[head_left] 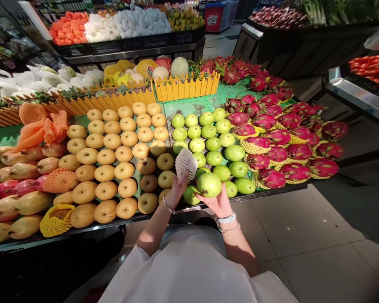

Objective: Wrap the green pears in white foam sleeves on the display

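Observation:
A white foam fruit net [185, 163] stands upright in my left hand [178, 187], whose fingers are closed around its lower end. My right hand [221, 203] cups a large green guava [209, 185] from below, with the fingers wrapped under it. The net and the held guava are apart, side by side above the front edge of the display. Rows of green guavas [213, 144] lie behind and around both hands. Left of them sit rows of round brown pears [124, 152], the nearest close to my left hand.
Dragon fruits [278, 136], some in yellow nets, lie to the right. Pomegranates [25, 170], an orange foam net [60, 181] and a yellow foam net [55, 221] are at the left. A low orange fence [188, 87] runs behind, with melons [179, 67] beyond it.

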Demonstrator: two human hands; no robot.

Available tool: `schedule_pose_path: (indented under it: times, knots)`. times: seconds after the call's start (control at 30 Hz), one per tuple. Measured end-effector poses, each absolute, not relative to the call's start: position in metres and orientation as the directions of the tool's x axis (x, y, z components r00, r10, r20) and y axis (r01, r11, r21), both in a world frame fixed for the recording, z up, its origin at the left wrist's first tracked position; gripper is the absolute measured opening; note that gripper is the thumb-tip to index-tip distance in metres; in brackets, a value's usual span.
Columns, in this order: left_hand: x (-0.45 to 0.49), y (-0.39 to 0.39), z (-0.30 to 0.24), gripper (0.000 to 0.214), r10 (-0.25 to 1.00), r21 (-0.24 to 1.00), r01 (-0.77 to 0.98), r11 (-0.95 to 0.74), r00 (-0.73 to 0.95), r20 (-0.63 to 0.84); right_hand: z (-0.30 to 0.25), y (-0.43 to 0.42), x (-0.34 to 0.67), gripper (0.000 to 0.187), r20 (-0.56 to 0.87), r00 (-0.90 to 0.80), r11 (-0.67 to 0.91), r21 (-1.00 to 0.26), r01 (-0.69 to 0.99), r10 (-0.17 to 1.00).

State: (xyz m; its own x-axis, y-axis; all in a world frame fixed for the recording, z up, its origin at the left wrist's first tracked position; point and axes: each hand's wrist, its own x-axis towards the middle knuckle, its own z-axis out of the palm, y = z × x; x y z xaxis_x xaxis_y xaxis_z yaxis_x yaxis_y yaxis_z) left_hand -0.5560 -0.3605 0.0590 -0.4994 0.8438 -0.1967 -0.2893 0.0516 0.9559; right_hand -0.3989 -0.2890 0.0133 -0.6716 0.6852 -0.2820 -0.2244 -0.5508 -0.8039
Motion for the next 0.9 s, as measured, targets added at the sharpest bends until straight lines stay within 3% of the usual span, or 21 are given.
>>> schedule_pose_path:
  times: [0.2,0.3,0.43,0.53,0.6,0.7,0.8,0.9]
  knots:
    - [-0.558,-0.336,0.044,0.042,0.922,0.985,-0.169,0.036,-0.374,-0.098,0.030,-0.294,-0.395,0.105,-0.352,-0.750,-0.529,-0.848,0.002,0.560]
    - [-0.557,-0.324,0.043,0.045,0.936,0.982,-0.162,0.099,-0.320,-0.148,0.035,-0.292,-0.392,0.109,-0.336,-0.791,-0.488,-0.871,0.055,0.511]
    - [-0.557,-0.333,0.061,0.040,0.965,0.990,-0.046,0.132,-0.224,-0.139,0.028,-0.285,-0.394,0.097,-0.354,-0.775,-0.562,-0.827,-0.002,0.523]
    - [-0.559,-0.356,0.076,0.034,0.978,0.994,0.030,0.108,-0.183,-0.101,0.015,-0.282,-0.400,0.083,-0.370,-0.710,-0.567,-0.822,-0.050,0.599]
    - [-0.562,-0.369,0.081,0.034,0.969,0.990,0.089,0.113,-0.232,-0.089,0.005,-0.281,-0.404,0.076,-0.335,-0.677,-0.508,-0.859,-0.068,0.656]
    - [-0.573,-0.371,0.077,0.033,0.882,0.989,0.111,0.094,-0.469,-0.031,-0.005,-0.281,-0.406,0.077,-0.243,-0.678,-0.355,-0.935,-0.028,0.694]
    - [-0.588,-0.348,0.066,0.029,0.743,0.998,-0.039,0.048,-0.666,-0.061,-0.009,-0.279,-0.404,0.076,-0.163,-0.692,-0.246,-0.969,-0.022,0.703]
    - [-0.599,-0.320,0.059,0.045,0.767,0.966,-0.236,0.105,-0.599,-0.230,-0.006,-0.274,-0.400,0.071,-0.112,-0.702,-0.196,-0.980,-0.040,0.703]
